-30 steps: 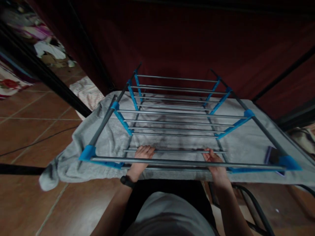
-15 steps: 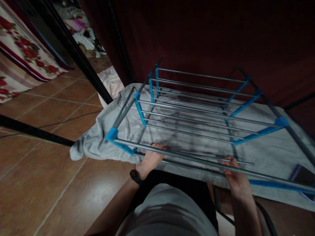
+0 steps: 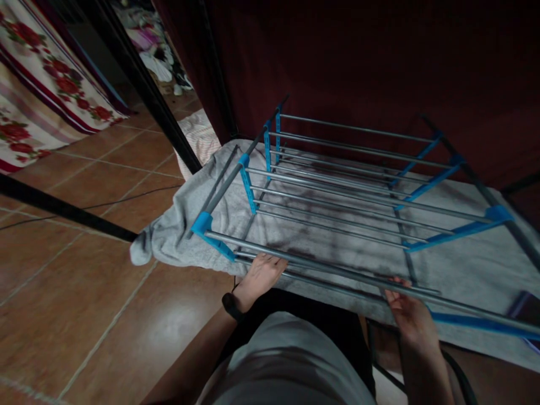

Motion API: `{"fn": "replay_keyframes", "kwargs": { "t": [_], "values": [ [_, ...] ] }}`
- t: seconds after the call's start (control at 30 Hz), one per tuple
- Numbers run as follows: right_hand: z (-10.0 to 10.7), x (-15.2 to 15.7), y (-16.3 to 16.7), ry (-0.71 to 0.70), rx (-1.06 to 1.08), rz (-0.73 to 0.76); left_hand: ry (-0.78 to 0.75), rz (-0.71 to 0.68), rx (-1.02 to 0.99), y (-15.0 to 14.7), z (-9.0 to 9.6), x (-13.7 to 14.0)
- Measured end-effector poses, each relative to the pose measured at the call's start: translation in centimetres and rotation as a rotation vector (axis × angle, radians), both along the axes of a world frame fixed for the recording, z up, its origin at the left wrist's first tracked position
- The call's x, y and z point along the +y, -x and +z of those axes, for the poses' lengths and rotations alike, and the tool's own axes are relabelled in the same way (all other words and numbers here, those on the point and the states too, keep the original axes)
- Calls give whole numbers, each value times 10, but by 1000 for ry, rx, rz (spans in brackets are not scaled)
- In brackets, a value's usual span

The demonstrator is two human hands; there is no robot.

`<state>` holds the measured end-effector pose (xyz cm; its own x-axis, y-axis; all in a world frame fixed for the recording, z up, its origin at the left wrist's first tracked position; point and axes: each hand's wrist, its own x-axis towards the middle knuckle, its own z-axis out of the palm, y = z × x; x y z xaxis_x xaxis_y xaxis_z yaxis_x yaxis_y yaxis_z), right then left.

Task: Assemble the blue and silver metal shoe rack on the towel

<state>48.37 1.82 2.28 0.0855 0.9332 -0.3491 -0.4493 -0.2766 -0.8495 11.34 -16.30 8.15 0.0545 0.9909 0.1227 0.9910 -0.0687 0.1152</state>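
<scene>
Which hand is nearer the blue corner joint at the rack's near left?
Left. The left hand sits just right of the blue corner joint; the right hand is far along the rail.

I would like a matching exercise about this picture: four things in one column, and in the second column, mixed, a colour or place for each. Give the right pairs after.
Things:
1. corner joints of the drying rack
2. towel under the rack
3. wristband on the left hand
4. floor tiles

Colour or place:
A. reddish brown
B. grey
C. black
D. bright blue

Right pairs: 1-D, 2-B, 3-C, 4-A

Both hands grip rods at the near edge of the rack; the right hand is near the right side.
</scene>
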Motion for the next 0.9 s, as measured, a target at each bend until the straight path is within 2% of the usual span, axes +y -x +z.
{"fn": "replay_keyframes", "kwargs": {
  "t": [0.1, 0.17, 0.4, 0.53, 0.7, 0.9],
  "values": [
    [2, 0, 0, 109, 40, -17, -25, 13, 8, 0, -1, -1],
    [3, 0, 1, 133, 43, -24, -30, 22, 31, 0, 1, -2],
    [6, -1, 4, 126, 69, 9, -54, 30, 55, -2, 15, -6],
    [15, -2, 9, 191, 95, -30, -44, 18, 56, -2, 16, -5],
    [27, -9, 15, 186, 126, -39, -56, 22, 54, -2, 19, -6],
    [22, -10, 12, 206, 93, -49, -55, 21, 55, -2, 23, -6]
  ]
}}
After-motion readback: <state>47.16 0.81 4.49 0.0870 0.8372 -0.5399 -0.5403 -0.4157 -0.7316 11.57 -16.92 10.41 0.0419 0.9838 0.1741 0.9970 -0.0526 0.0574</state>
